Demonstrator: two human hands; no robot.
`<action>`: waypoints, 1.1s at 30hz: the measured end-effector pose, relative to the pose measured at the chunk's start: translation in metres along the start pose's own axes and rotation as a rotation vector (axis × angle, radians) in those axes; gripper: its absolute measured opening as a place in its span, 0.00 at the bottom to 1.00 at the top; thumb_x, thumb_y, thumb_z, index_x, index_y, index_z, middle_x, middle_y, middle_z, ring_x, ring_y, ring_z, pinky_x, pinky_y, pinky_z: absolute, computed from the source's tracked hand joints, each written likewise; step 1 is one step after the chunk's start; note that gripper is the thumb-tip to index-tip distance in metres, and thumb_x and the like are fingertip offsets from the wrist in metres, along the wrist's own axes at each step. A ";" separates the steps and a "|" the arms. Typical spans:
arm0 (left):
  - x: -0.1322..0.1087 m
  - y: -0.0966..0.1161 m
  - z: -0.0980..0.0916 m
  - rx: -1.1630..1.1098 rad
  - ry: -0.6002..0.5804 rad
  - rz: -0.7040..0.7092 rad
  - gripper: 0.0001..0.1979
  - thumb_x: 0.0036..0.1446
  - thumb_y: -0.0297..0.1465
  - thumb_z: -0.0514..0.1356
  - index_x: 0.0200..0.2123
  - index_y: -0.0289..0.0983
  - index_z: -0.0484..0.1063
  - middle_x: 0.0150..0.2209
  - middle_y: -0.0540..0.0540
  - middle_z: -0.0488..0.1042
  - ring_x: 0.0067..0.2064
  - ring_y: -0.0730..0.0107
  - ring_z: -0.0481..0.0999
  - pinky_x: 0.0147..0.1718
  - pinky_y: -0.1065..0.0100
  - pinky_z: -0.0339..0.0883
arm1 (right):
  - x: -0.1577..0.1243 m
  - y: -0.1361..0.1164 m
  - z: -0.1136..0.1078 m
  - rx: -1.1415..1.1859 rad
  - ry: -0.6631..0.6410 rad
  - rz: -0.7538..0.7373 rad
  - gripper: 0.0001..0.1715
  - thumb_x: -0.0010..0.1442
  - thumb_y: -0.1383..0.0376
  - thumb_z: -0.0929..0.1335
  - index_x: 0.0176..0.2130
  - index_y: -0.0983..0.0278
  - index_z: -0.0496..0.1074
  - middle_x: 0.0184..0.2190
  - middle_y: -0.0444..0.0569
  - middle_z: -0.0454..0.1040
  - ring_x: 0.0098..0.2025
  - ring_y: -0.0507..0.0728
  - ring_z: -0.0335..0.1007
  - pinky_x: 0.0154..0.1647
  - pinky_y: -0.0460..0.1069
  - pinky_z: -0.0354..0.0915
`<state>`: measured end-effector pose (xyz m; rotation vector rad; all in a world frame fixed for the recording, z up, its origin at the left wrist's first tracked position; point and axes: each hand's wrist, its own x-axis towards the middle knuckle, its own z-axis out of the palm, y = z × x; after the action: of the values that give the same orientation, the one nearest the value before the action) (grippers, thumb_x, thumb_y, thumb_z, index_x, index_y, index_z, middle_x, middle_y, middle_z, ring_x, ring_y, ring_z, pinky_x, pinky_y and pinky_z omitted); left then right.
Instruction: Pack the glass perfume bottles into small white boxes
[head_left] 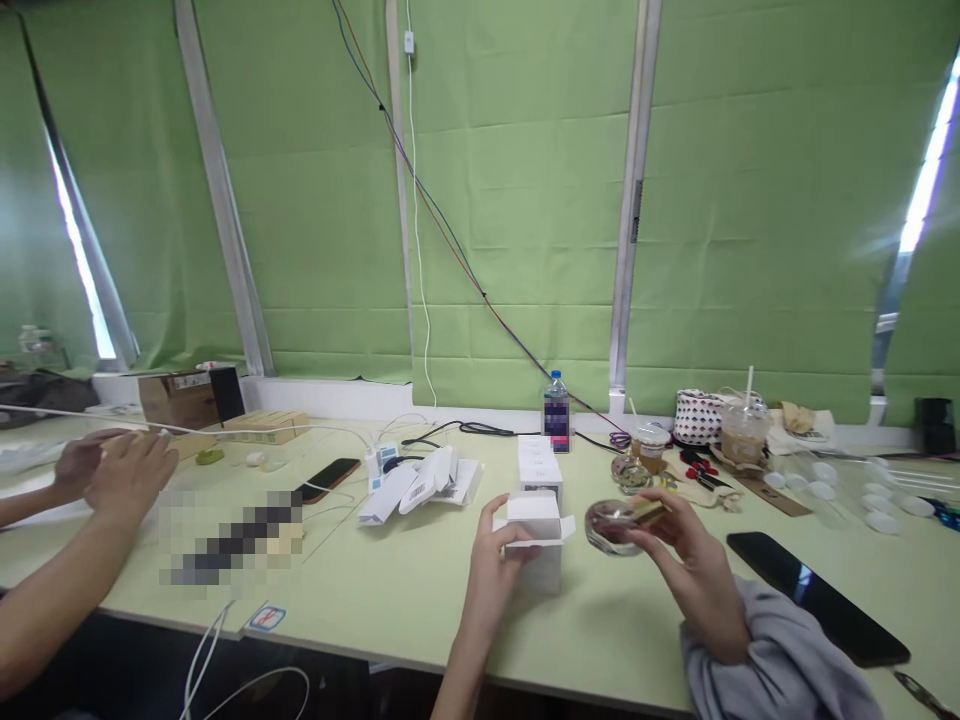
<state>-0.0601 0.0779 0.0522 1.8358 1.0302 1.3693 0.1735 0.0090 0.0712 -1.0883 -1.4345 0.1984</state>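
Note:
My left hand is wrapped around a small white box standing on the table, its top flaps raised. Just to the right, my right hand pinches a round glossy dark-and-silver object by its near edge, with a gold-coloured part at the fingers. Its exact kind I cannot make out. This round object is held above the table, apart from the box. Behind the held box stands a row of similar white boxes.
Flattened white cartons lie to the left. A water bottle, drink cups and small clear round containers are farther back. A black phone lies at right. Another person's hands work at far left.

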 end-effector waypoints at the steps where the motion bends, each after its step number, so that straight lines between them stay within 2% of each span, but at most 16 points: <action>1: 0.000 0.000 0.000 -0.001 -0.002 0.000 0.05 0.46 0.25 0.61 0.23 0.38 0.75 0.59 0.44 0.60 0.59 0.50 0.63 0.51 0.58 0.65 | 0.007 -0.008 0.007 0.032 -0.017 -0.012 0.19 0.60 0.58 0.67 0.50 0.59 0.62 0.42 0.48 0.75 0.41 0.57 0.76 0.45 0.51 0.73; 5: 0.001 0.001 -0.002 -0.015 -0.012 0.007 0.04 0.45 0.26 0.63 0.21 0.38 0.74 0.58 0.44 0.62 0.57 0.50 0.66 0.52 0.57 0.64 | 0.029 -0.028 0.041 0.046 -0.121 -0.114 0.14 0.60 0.64 0.66 0.48 0.59 0.63 0.43 0.47 0.72 0.43 0.56 0.73 0.48 0.52 0.70; 10: 0.001 0.001 -0.001 -0.011 -0.010 0.036 0.05 0.44 0.24 0.63 0.26 0.39 0.75 0.56 0.44 0.64 0.57 0.52 0.66 0.54 0.57 0.61 | 0.031 -0.032 0.068 -0.042 -0.267 -0.165 0.12 0.59 0.70 0.64 0.44 0.59 0.64 0.38 0.45 0.72 0.40 0.55 0.70 0.44 0.50 0.68; 13: -0.001 0.000 0.002 0.002 0.037 0.021 0.07 0.45 0.25 0.63 0.30 0.40 0.72 0.55 0.44 0.64 0.58 0.52 0.64 0.54 0.56 0.60 | 0.028 -0.034 0.068 -0.116 -0.331 -0.216 0.13 0.58 0.72 0.62 0.44 0.59 0.63 0.39 0.46 0.71 0.41 0.55 0.70 0.42 0.50 0.66; 17: -0.002 -0.003 0.007 -0.035 0.135 -0.021 0.19 0.43 0.26 0.64 0.40 0.40 0.65 0.53 0.43 0.64 0.55 0.54 0.66 0.47 0.59 0.64 | 0.031 -0.038 0.067 -0.208 -0.431 -0.233 0.12 0.58 0.71 0.61 0.42 0.58 0.61 0.36 0.45 0.72 0.38 0.57 0.70 0.39 0.50 0.65; 20: -0.001 -0.004 0.010 -0.068 0.127 -0.006 0.23 0.41 0.25 0.64 0.43 0.41 0.63 0.51 0.44 0.64 0.52 0.56 0.67 0.44 0.62 0.65 | 0.037 -0.038 0.070 -0.299 -0.506 -0.225 0.12 0.55 0.70 0.61 0.39 0.57 0.60 0.32 0.44 0.73 0.33 0.58 0.70 0.33 0.51 0.64; 24: 0.000 -0.002 0.011 -0.084 0.109 0.021 0.25 0.41 0.23 0.62 0.45 0.42 0.64 0.50 0.45 0.64 0.51 0.58 0.68 0.43 0.63 0.66 | 0.042 -0.036 0.077 -0.368 -0.571 -0.244 0.16 0.51 0.72 0.61 0.40 0.56 0.60 0.30 0.43 0.73 0.32 0.59 0.70 0.30 0.51 0.62; 28: 0.000 -0.001 0.011 -0.074 0.132 0.020 0.23 0.41 0.24 0.62 0.44 0.41 0.65 0.49 0.45 0.65 0.50 0.57 0.68 0.43 0.62 0.66 | 0.043 -0.037 0.078 -0.369 -0.564 -0.258 0.18 0.51 0.73 0.62 0.40 0.55 0.63 0.34 0.43 0.73 0.37 0.59 0.70 0.35 0.51 0.63; 30: -0.001 -0.001 0.011 -0.060 0.142 0.025 0.22 0.44 0.27 0.63 0.44 0.40 0.65 0.48 0.44 0.65 0.49 0.57 0.69 0.42 0.62 0.65 | 0.043 -0.038 0.077 -0.373 -0.581 -0.255 0.17 0.53 0.72 0.64 0.42 0.56 0.64 0.36 0.45 0.74 0.40 0.60 0.70 0.37 0.52 0.63; 33: -0.001 -0.002 0.011 -0.043 0.144 0.059 0.19 0.49 0.35 0.62 0.46 0.40 0.64 0.48 0.42 0.66 0.48 0.56 0.69 0.41 0.61 0.65 | 0.042 -0.040 0.074 -0.371 -0.613 -0.227 0.13 0.58 0.65 0.66 0.44 0.57 0.64 0.39 0.47 0.73 0.41 0.60 0.69 0.40 0.52 0.64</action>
<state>-0.0499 0.0775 0.0468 1.7699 1.0170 1.5655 0.1005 0.0518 0.1111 -1.2053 -2.1969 0.1072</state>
